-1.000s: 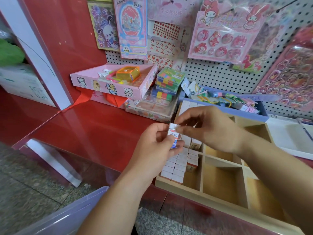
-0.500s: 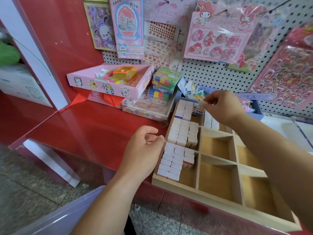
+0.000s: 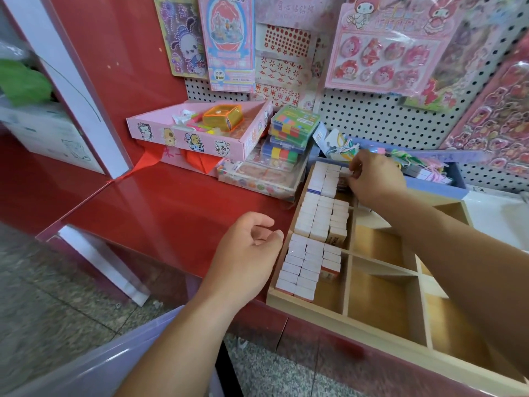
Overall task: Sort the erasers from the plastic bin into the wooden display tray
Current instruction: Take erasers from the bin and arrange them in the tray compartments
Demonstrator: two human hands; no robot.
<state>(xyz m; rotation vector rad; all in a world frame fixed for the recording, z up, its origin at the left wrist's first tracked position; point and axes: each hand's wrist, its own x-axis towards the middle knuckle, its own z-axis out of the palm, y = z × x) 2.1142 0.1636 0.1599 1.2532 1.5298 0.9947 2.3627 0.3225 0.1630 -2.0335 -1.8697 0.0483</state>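
Right grip: the right hand [image 3: 375, 179] is reaching to the 12 o'clock end of the wooden display tray [image 3: 372, 338]. Its fingers [image 3: 359, 183] are curling down onto the packed rows there, and it cannot be told whether they are pinching an eraser.
Left grip: the left hand [image 3: 249, 253] is hovering just beside the tray's 9 o'clock wall, its fingers loosely curled and holding nothing.
Task objects: the erasers [image 3: 317, 222] are standing in tight rows down the tray's left column, and the other compartments are showing bare wood. The plastic bin [image 3: 94, 365] is lying at 7 o'clock of the view, below the worktop [image 3: 171, 207].
Risk, rows: a fingertip that is pressing off-centre is likely to be tipping or spreading neighbouring erasers, so the new piece may end up crooked.
Risk, clutter: the blue box [image 3: 435, 186] of stringed trinkets is sitting just past the hand at 1 o'clock, and a loop could be snagging as the hand draws back.
Risk, tray: the tray appears to be sitting at the worktop's near edge, so a nudge from the left hand or the weight of the right forearm [image 3: 446, 242] could be shifting it.
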